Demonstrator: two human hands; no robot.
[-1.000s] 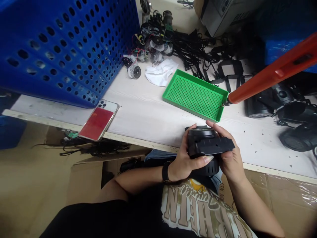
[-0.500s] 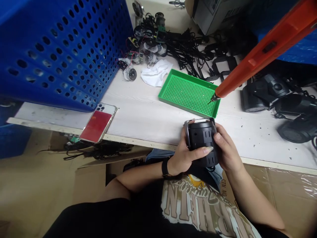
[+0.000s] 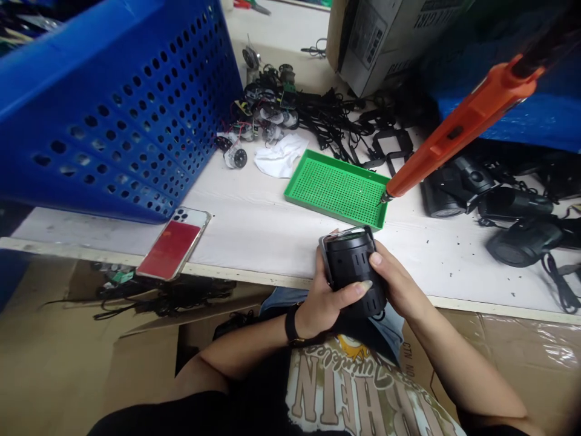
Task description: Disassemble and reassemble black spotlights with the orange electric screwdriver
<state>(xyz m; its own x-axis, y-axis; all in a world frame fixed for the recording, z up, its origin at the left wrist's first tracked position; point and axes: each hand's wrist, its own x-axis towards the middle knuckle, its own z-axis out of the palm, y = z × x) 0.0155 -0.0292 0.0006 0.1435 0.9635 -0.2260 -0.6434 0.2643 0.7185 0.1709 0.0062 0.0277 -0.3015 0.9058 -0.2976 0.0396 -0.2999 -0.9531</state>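
A black cylindrical lamp (image 3: 351, 260) with slotted sides and a U-shaped bracket is held over the table's front edge, tilted a little to the left. My left hand (image 3: 331, 300) wraps its left and lower side, thumb lying across the front. On the other side, my right hand (image 3: 393, 278) grips the body, with its thumb near the upper rim. Just beyond the lamp lies a shallow green perforated tray (image 3: 313, 209). An orange electric screwdriver (image 3: 445, 139) hangs at a slant, its bit over the tray's right end.
A large blue perforated crate (image 3: 136, 121) stands at the left, with a phone (image 3: 172, 242) below it on the table edge. Small motors (image 3: 236, 157), a white cloth (image 3: 279, 156) and black cables (image 3: 327, 118) lie behind the tray. Several black lamps (image 3: 521, 239) lie at the right.
My view has shifted, so most table objects appear lower and slightly left. The lamp leans a little more to the left, and both hands keep their grip on it.
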